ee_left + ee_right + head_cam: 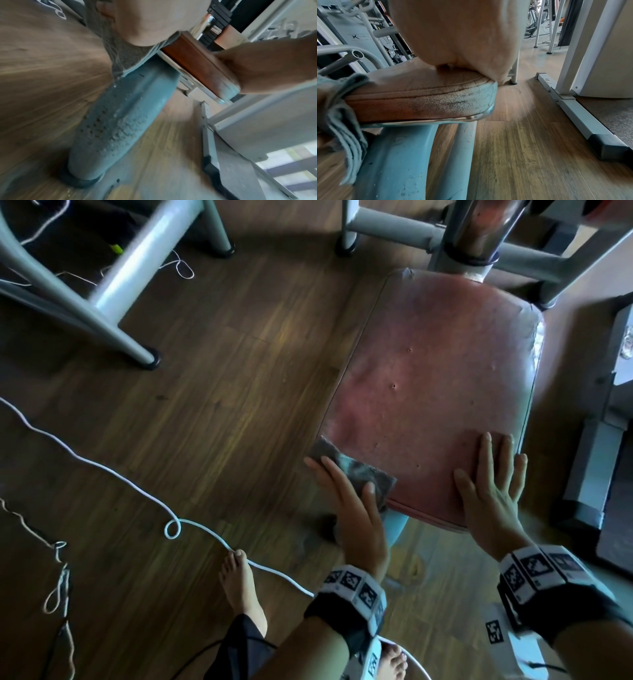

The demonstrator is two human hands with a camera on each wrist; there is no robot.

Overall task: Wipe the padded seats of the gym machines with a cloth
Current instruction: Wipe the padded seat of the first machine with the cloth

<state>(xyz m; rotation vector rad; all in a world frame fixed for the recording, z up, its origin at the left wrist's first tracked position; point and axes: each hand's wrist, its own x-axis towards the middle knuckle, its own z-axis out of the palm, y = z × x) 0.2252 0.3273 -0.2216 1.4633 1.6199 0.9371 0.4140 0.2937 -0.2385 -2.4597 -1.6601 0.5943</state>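
A worn red padded seat (pixel 431 378) fills the right half of the head view. My left hand (pixel 337 477) lies flat, fingers straight, pressing a grey cloth (pixel 352 470) onto the seat's near-left corner. Part of the cloth (pixel 123 56) hangs over the seat's edge (pixel 197 65) under my palm. My right hand (pixel 486 467) rests flat on the near-right part of the seat, fingers straight and holding nothing. In the right wrist view, the seat's cracked front edge (pixel 419 97) shows, with the folded cloth (pixel 346 121) draped at the left.
A dusty blue post (pixel 120 121) carries the seat above a wooden floor. A metal column (pixel 479 234) stands behind the seat. Grey frame legs (pixel 120 330) stand far left, and a base bar (pixel 573 108) lies right. A white cable (pixel 102 470) crosses the floor beside my bare foot (pixel 239 587).
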